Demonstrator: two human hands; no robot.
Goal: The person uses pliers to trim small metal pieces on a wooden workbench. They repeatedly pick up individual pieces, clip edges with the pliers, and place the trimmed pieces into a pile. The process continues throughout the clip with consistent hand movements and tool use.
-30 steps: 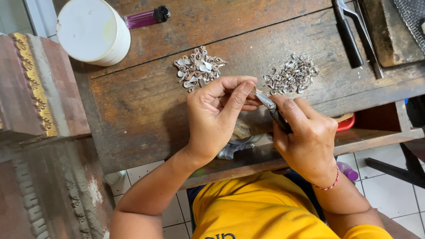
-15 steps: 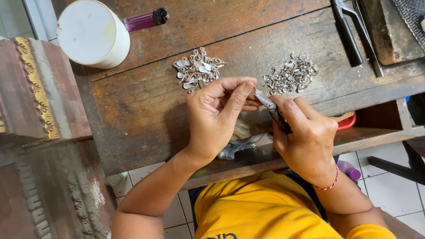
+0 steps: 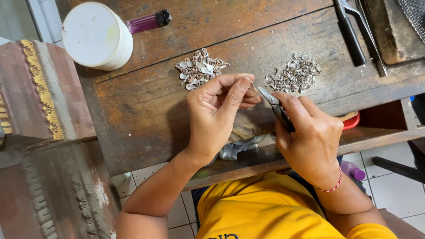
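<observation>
My left hand (image 3: 219, 113) pinches a tiny silver piece (image 3: 252, 86) between thumb and fingertips above the worn wooden bench (image 3: 146, 110). My right hand (image 3: 310, 137) grips small pliers (image 3: 273, 102), whose pointed jaws reach toward that piece. Just beyond the hands lie two heaps of small silver ornaments: a flatter cluster (image 3: 200, 68) on the left and a looser pile (image 3: 294, 76) on the right.
A white round tub (image 3: 97, 37) and a purple lighter (image 3: 149, 21) sit at the bench's far left. Black-handled tools (image 3: 352, 33) lie at the far right beside a dark tray (image 3: 392, 31). A carved wooden piece (image 3: 35, 88) stands left. Tiled floor shows below.
Both hands hold nearly the same pose; the view has shifted only slightly.
</observation>
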